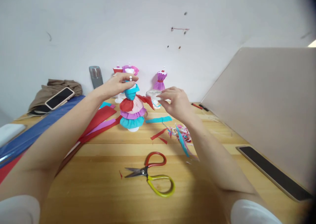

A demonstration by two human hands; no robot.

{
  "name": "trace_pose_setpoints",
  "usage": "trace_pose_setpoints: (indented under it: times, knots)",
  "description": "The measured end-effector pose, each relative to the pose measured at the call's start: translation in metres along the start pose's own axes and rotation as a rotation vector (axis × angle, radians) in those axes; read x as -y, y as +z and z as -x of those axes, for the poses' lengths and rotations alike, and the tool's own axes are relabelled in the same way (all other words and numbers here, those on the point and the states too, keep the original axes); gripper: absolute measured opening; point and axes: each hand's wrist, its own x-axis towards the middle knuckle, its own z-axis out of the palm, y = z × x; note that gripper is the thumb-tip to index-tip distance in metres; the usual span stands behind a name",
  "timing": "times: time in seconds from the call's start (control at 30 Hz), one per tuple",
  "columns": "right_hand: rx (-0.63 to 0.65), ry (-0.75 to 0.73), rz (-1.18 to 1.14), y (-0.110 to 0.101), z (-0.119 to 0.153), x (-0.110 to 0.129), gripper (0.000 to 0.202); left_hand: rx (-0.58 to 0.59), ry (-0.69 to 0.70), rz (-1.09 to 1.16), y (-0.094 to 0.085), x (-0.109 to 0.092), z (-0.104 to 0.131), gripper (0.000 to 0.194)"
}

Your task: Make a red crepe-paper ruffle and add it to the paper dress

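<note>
A miniature dress form (131, 110) stands upright on the table, dressed in tiered blue, purple, pink and red crepe paper. My left hand (120, 81) is closed about its top, thumb in front and fingers behind the small white neck knob. To the right of the form, my right hand (174, 100) pinches a pale whitish strip or ring (153, 94), whose kind I cannot make out. Red paper flares out from the form's waist towards that hand. Scissors (144, 172) with one red and one yellow handle lie in front, blades slightly apart.
More small dressed forms, one in purple (160, 81), stand by the wall. Coloured paper sheets (101, 120) lie left, paper scraps (181, 133) right. A phone (60, 98) rests on brown cloth (56, 87); another dark-screened device (274, 173) lies beside the right-hand panel (266, 102).
</note>
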Motion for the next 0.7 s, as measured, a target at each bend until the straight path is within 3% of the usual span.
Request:
trace_pose_setpoints:
  times: [0.27,0.5,0.7]
  knots:
    - [-0.041,0.018,-0.177,0.006,0.023,0.005,0.020,-0.254,0.015,0.004,0.019,-0.002,0.002,0.031]
    - [0.002,-0.028,-0.201,0.001,0.031,0.018,0.019,-0.281,0.018,0.002,0.035,-0.012,-0.003,0.023]
    - [-0.021,-0.052,-0.159,0.004,0.035,0.026,0.023,-0.446,0.070,-0.092,0.046,-0.012,0.002,0.019]
